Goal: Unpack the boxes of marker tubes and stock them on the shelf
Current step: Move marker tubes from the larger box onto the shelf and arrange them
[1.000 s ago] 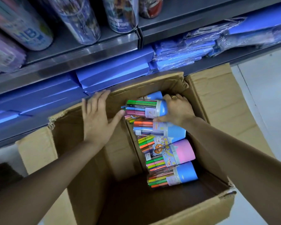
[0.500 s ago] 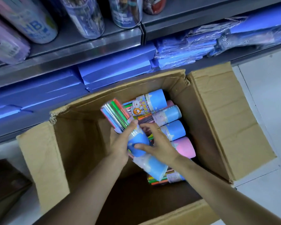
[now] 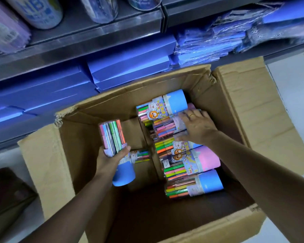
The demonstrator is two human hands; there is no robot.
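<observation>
An open cardboard box (image 3: 263, 120) stands on the floor below the shelf (image 3: 95, 37). Several marker tubes with blue or pink caps lie stacked along its right side, among them a pink-capped tube (image 3: 207, 159). My left hand (image 3: 109, 160) grips two tubes over the box's left half: one clear tube (image 3: 112, 135) points up toward the shelf and one blue-capped tube (image 3: 124, 174) sits under it. My right hand (image 3: 197, 127) lies fingers-down on a tube (image 3: 165, 128) in the stack, wrapped over its cap end.
Blue flat packs (image 3: 130, 67) and plastic-wrapped blue bundles (image 3: 209, 42) fill the lower shelf behind the box. Printed cylinders (image 3: 39, 11) stand on the upper shelf. A dark brown box (image 3: 5, 195) sits at the lower left. White floor tiles (image 3: 297, 81) lie to the right.
My right hand left the tubes held by the left hand and went back to the stack on the right. My left hand shifted left with both tubes.
</observation>
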